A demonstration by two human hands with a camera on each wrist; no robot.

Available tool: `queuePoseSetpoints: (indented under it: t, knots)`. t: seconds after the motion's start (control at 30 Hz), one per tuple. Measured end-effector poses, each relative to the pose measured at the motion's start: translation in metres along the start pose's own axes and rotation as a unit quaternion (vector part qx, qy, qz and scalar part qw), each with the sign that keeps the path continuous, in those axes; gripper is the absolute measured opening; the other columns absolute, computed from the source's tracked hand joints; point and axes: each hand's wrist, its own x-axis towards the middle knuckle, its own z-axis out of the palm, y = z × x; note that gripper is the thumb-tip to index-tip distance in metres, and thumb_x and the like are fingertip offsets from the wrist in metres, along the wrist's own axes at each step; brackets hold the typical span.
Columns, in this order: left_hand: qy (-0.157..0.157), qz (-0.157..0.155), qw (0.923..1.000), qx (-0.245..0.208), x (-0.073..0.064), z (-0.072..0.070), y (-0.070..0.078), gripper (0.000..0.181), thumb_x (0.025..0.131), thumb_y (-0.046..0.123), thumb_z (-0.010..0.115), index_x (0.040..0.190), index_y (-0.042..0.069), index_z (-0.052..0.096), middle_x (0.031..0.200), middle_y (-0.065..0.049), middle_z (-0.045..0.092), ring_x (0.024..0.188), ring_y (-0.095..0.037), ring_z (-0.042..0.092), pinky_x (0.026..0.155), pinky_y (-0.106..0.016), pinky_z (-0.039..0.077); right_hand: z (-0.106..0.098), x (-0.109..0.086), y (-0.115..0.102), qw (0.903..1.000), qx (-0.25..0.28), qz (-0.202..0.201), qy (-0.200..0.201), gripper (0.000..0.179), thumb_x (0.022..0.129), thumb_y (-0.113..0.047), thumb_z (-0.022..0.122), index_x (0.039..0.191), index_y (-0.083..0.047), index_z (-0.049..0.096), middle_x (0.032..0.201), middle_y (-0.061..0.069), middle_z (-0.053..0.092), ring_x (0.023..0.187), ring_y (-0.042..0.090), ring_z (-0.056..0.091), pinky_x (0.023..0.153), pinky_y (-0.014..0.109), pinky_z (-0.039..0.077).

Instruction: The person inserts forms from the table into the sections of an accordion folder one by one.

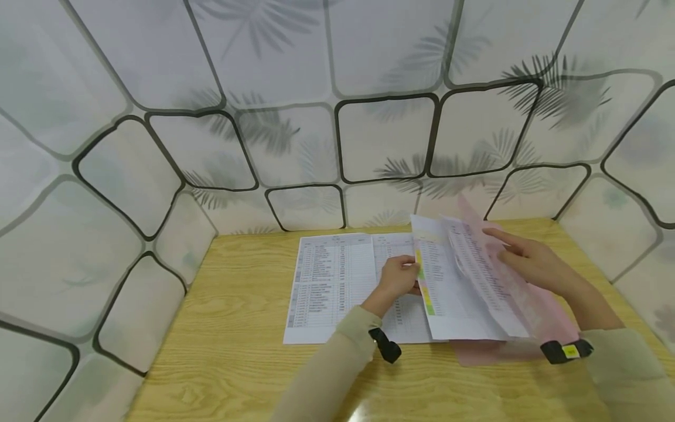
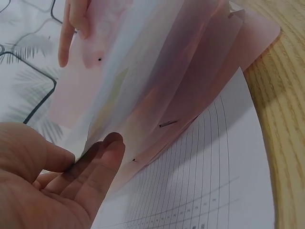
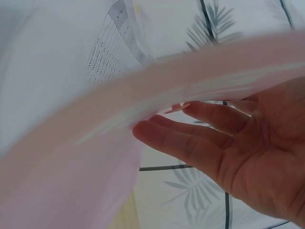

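Printed sheets (image 1: 440, 275) with yellow and green marks down the left edge stand lifted in a loose fan. My left hand (image 1: 398, 275) pinches their left edge between thumb and fingers, as the left wrist view shows. Behind the sheets is a translucent pink plastic folder (image 2: 257, 43), bowed upward at the right. My right hand (image 1: 538, 264) has its fingers fairly straight, with fingertips (image 3: 143, 130) against the pink plastic. Under the lifted sheets, a printed table page (image 1: 332, 287) lies flat on the wooden table (image 1: 227, 351), beside a second page partly covered by my left hand.
A wall covering (image 1: 385, 135) with dark outlined blocks and leaf prints rises behind the table and along both sides. Black wrist bands (image 1: 387, 346) sit over the pale sleeves (image 1: 337, 363).
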Motion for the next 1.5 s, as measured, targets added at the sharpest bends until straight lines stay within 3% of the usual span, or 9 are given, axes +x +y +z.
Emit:
queuePoseSetpoints:
  t: [0.1, 0.3, 0.37, 0.53, 0.77, 1.1, 1.5]
  knots:
    - [0.001, 0.002, 1.0000, -0.005, 0.001, 0.005, 0.000, 0.035, 0.104, 0.007, 0.058, 0.136, -0.006, 0.065, 0.103, -0.024, 0.079, 0.068, -0.030, 0.077, 0.063, -0.040, 0.066, 0.000, 0.000, 0.000, 1.0000, 0.002, 0.001, 0.000, 0.056, 0.110, -0.022, 0.052, 0.163, -0.013, 0.039, 0.078, 0.000, 0.042, 0.088, 0.025, 0.054, 0.066, 0.029, 0.038]
    - [-0.007, 0.004, 0.9998, -0.019, 0.000, 0.011, 0.001, 0.033, 0.104, 0.006, 0.058, 0.134, -0.007, 0.065, 0.103, -0.025, 0.079, 0.077, -0.041, 0.079, 0.064, -0.042, 0.066, -0.001, 0.000, 0.000, 0.9999, 0.012, 0.003, -0.001, 0.056, 0.110, -0.023, 0.052, 0.164, -0.014, 0.037, 0.079, 0.002, 0.044, 0.079, 0.020, 0.051, 0.062, 0.029, 0.037]
    - [-0.008, 0.002, 0.9997, -0.022, 0.000, 0.013, 0.002, 0.033, 0.104, 0.006, 0.058, 0.134, -0.007, 0.064, 0.103, -0.025, 0.079, 0.077, -0.041, 0.079, 0.064, -0.042, 0.066, -0.002, -0.001, 0.000, 0.9999, 0.015, 0.004, -0.003, 0.056, 0.111, -0.023, 0.051, 0.164, -0.015, 0.037, 0.075, -0.001, 0.037, 0.072, 0.016, 0.046, 0.060, 0.029, 0.036]
    - [-0.007, -0.001, 0.9999, -0.013, 0.002, 0.019, 0.003, 0.032, 0.104, 0.005, 0.058, 0.133, -0.007, 0.065, 0.099, -0.024, 0.079, 0.068, -0.032, 0.077, 0.062, -0.039, 0.066, -0.002, -0.002, 0.000, 0.9999, 0.016, 0.005, -0.005, 0.057, 0.110, -0.023, 0.051, 0.165, -0.016, 0.036, 0.071, -0.002, 0.036, 0.066, 0.014, 0.042, 0.058, 0.029, 0.036]
    - [-0.001, -0.003, 1.0000, -0.007, 0.005, 0.024, 0.002, 0.029, 0.103, 0.006, 0.059, 0.129, -0.006, 0.066, 0.097, -0.022, 0.079, 0.064, -0.029, 0.075, 0.058, -0.037, 0.065, -0.003, -0.001, -0.001, 0.9999, 0.011, 0.002, -0.002, 0.057, 0.110, -0.023, 0.051, 0.165, -0.016, 0.036, 0.077, 0.000, 0.039, 0.090, 0.027, 0.054, 0.065, 0.028, 0.038]
    - [-0.002, 0.003, 1.0000, 0.003, 0.009, 0.033, -0.002, 0.024, 0.102, 0.005, 0.060, 0.123, -0.005, 0.068, 0.095, -0.020, 0.079, 0.072, -0.040, 0.078, 0.054, -0.034, 0.063, -0.001, -0.005, -0.002, 0.9996, 0.028, -0.004, 0.005, 0.056, 0.110, -0.021, 0.053, 0.164, -0.014, 0.038, 0.071, -0.003, 0.032, 0.060, 0.010, 0.036, 0.058, 0.028, 0.034]
    - [-0.008, 0.005, 0.9996, 0.026, 0.007, 0.040, 0.000, 0.022, 0.103, 0.006, 0.060, 0.120, -0.005, 0.070, 0.094, -0.020, 0.080, 0.074, -0.043, 0.078, 0.054, -0.035, 0.063, -0.002, -0.008, -0.004, 0.9990, 0.039, -0.013, 0.015, 0.054, 0.110, -0.020, 0.053, 0.162, -0.012, 0.040, 0.066, -0.006, 0.032, 0.054, 0.006, 0.036, 0.053, 0.029, 0.036]
